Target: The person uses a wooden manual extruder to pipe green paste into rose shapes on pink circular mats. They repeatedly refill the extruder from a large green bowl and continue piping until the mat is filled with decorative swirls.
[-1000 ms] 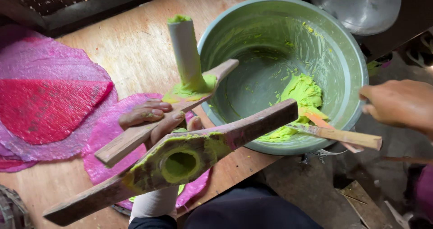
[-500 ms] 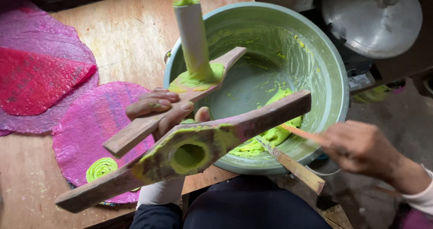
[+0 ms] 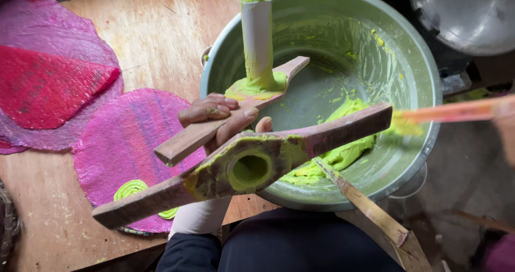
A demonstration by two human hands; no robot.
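Fingers [image 3: 222, 110] of the left hand [image 3: 225, 119] are curled close around the two wooden pieces of a press, gripping them together over the near rim of the bowl [image 3: 429, 90]. Upper piece is a flat paddle w/ a white tube [image 3: 257, 39] standing upright on it, green dough [image 3: 252, 87] pooled at the tube's foot & on its top. Lower piece [image 3: 252, 167] is a thicker bar w/ a round hole, smeared green inside. Right hand [image 3: 507, 127] is only at the frame edge, blurred; cannot tell how it is closed, though a reddish stick [image 3: 450, 110] goes out from it toward the bar's end. To do this well, I judge the grip must stay firm so the tube does not tip. Bowl is pale green, smooth, streaked w/ paste; a lump of dough [image 3: 343, 148] sits at its bottom, a bamboo stick [image 3: 365, 202] leaning in. On the board [image 3: 155, 31] left, pink woven mats [image 3: 123, 148], rough texture, one w/ a green coil [image 3: 131, 189].
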